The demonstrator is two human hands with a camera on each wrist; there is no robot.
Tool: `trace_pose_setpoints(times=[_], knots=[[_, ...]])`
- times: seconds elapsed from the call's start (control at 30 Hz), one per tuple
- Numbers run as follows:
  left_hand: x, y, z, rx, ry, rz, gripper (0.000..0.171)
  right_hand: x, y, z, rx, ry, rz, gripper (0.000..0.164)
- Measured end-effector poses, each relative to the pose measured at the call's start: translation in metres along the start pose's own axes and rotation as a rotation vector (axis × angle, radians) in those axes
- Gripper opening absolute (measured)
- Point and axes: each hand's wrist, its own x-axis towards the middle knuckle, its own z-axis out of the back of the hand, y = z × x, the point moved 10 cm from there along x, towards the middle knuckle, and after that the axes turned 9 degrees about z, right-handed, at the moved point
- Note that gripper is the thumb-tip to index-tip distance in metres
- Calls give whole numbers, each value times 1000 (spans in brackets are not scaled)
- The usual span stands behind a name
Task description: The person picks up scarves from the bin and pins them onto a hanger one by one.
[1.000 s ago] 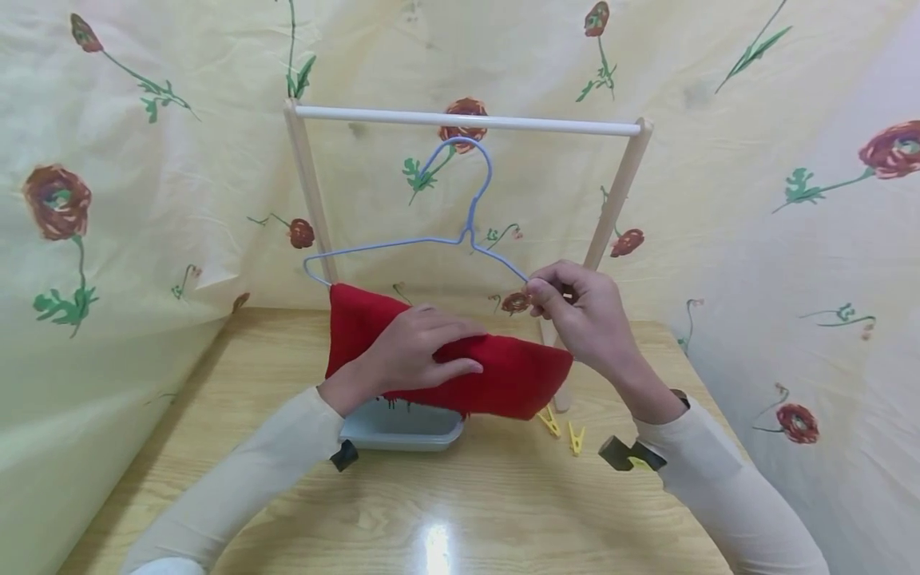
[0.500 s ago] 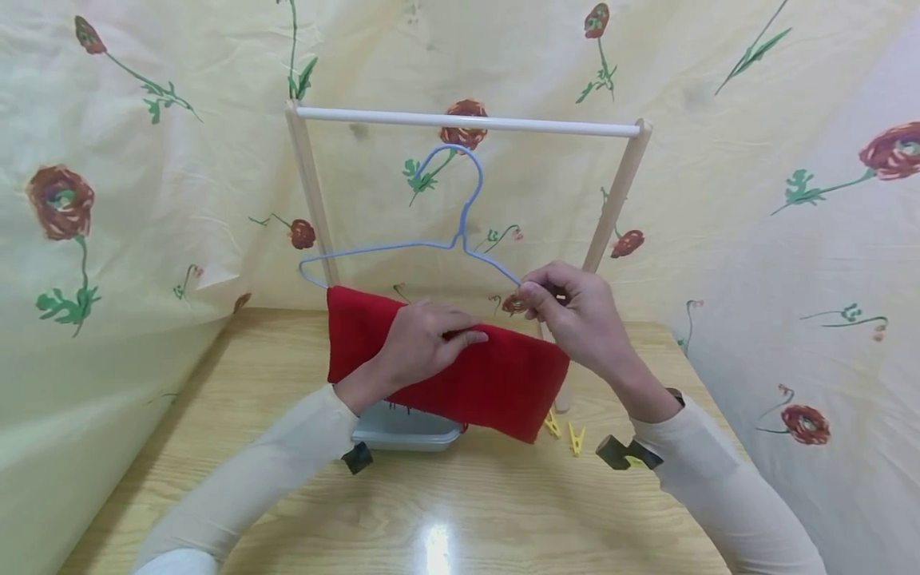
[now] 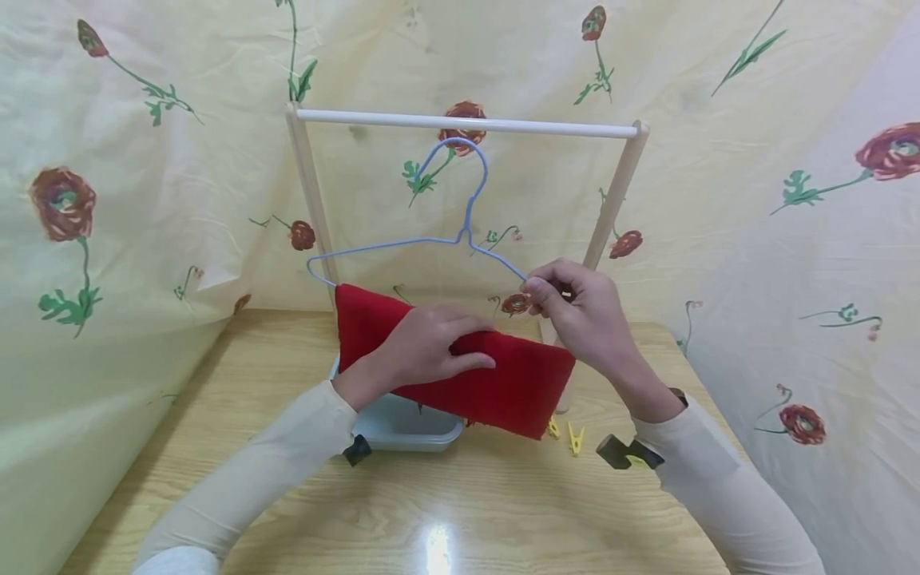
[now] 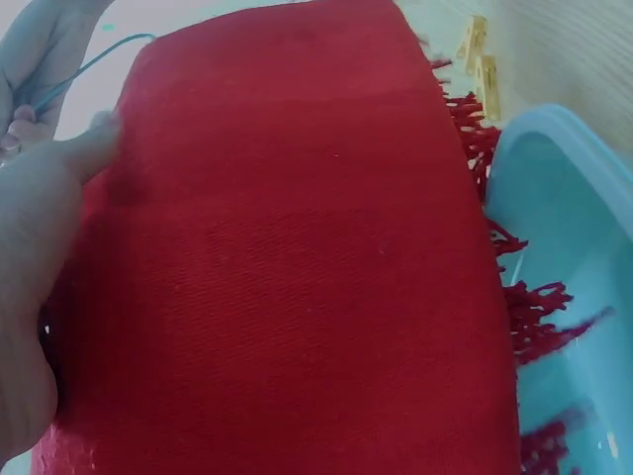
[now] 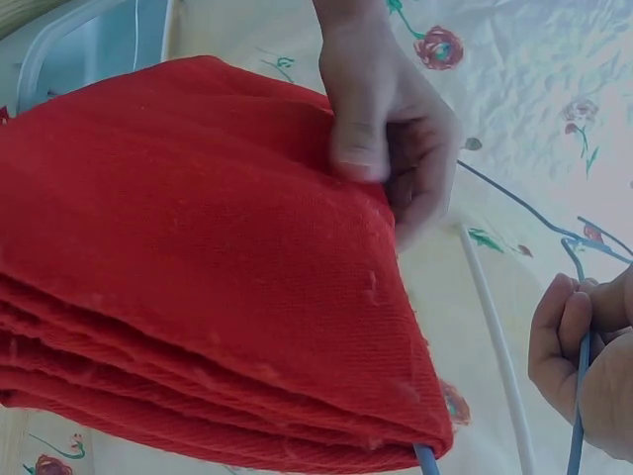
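Observation:
A red fringed scarf (image 3: 517, 375) hangs folded in layers over the lower bar of a blue hanger (image 3: 410, 241). My left hand (image 3: 424, 343) straddles the scarf's top fold, thumb on the near face and fingers curled over the edge. In the right wrist view that left hand (image 5: 396, 129) is slightly blurred at the thumb. My right hand (image 3: 582, 311) pinches the hanger's right shoulder between thumb and fingers. The hanger's hook stands upright, in front of the rack's white rail (image 3: 460, 122) as seen from the head, touching nothing visible. The scarf covers most of the lower bar.
A light blue basin (image 3: 410, 427) stands on the wooden table (image 3: 345, 511) below the scarf, whose fringe hangs over it in the left wrist view. Two yellow clothespins (image 3: 576, 438) lie to the right. Behind is the rack's wooden post (image 3: 614, 200) and flowered sheeting (image 3: 755, 239).
My left thumb has shifted along the scarf, first closing toward the fingers, then spreading again. The scarf's near flap hangs lower at the right than a second ago. The hanger dipped slightly and rose again.

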Motion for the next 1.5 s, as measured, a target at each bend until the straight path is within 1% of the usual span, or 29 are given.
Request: trace_pose_setpoints(times=[0.07,0.17,0.3,0.43,0.53,0.6,0.73,0.83,0.93,1.03,1.13,1.2,1.33,1.4,1.5], knots=[[0,-3,-3,47,9,-44,44,1,0,1,5,-4,-4,9],[0,-6,-5,100,3,-80,39,1,1,0,12,-2,-9,9],[-1,-7,-9,138,-8,-102,30,2,1,-1,11,2,-14,9],[-1,-8,-11,157,-10,-111,29,2,1,-2,12,4,-11,9],[-1,-5,-11,150,6,-90,33,1,0,-2,11,10,-10,9],[-2,-2,-9,137,24,-63,36,1,-1,-2,8,13,-14,9],[-6,7,1,119,44,-6,39,0,-3,-3,2,23,-26,11],[-11,14,7,121,48,10,38,0,-5,-2,3,24,-33,11],[-15,20,12,101,54,10,34,-1,-6,-1,4,21,-38,10],[-17,22,14,61,60,-6,30,0,-6,-1,4,21,-33,9],[-18,22,13,25,77,-21,28,0,-5,-1,0,25,-23,9],[-19,21,12,18,91,-23,29,-1,-5,-1,-3,28,-18,9],[-21,22,13,47,114,-9,35,-2,-6,0,-26,36,-16,9],[-23,23,17,70,117,3,39,-4,-7,1,-41,37,-18,9],[-28,28,24,107,112,24,41,-4,-8,4,-67,37,-12,8]])
